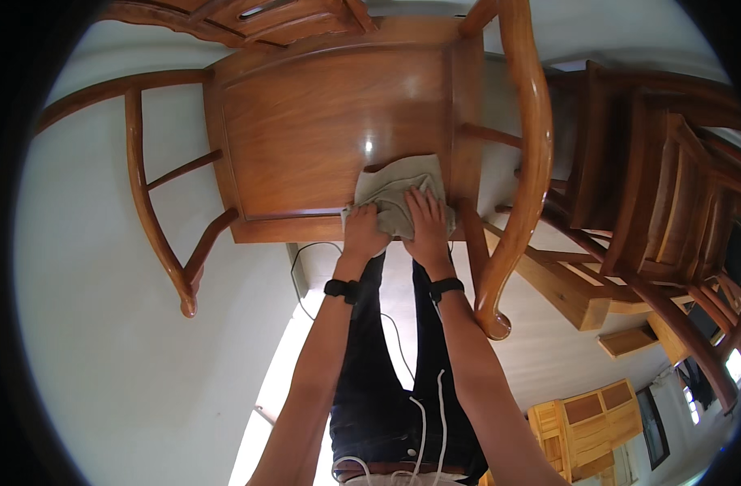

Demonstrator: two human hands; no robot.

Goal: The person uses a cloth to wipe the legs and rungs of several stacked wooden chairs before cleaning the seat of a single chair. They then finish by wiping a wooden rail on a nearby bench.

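Observation:
A crumpled grey cloth (400, 182) lies over the front right part of the polished wooden seat of an armchair (321, 115). My left hand (364, 232) grips the cloth's near left part at the seat's front edge, its fingers curled into the folds. Beside it, my right hand (427, 228) rests on the cloth with fingers spread and pressed down; whether it pinches any fabric is hidden. Curved armrests stand on both sides of the seat, the right armrest (537, 146) close to my right forearm. The carved backrest (255, 18) rises at the far side.
More dark wooden chairs (674, 200) crowd the right side. Behind my right arm, a pale wooden beam-like piece (558, 291) stands low. A light wooden cabinet (595, 419) is at the lower right. A thin cable (294, 273) runs below the seat's front edge, near my legs.

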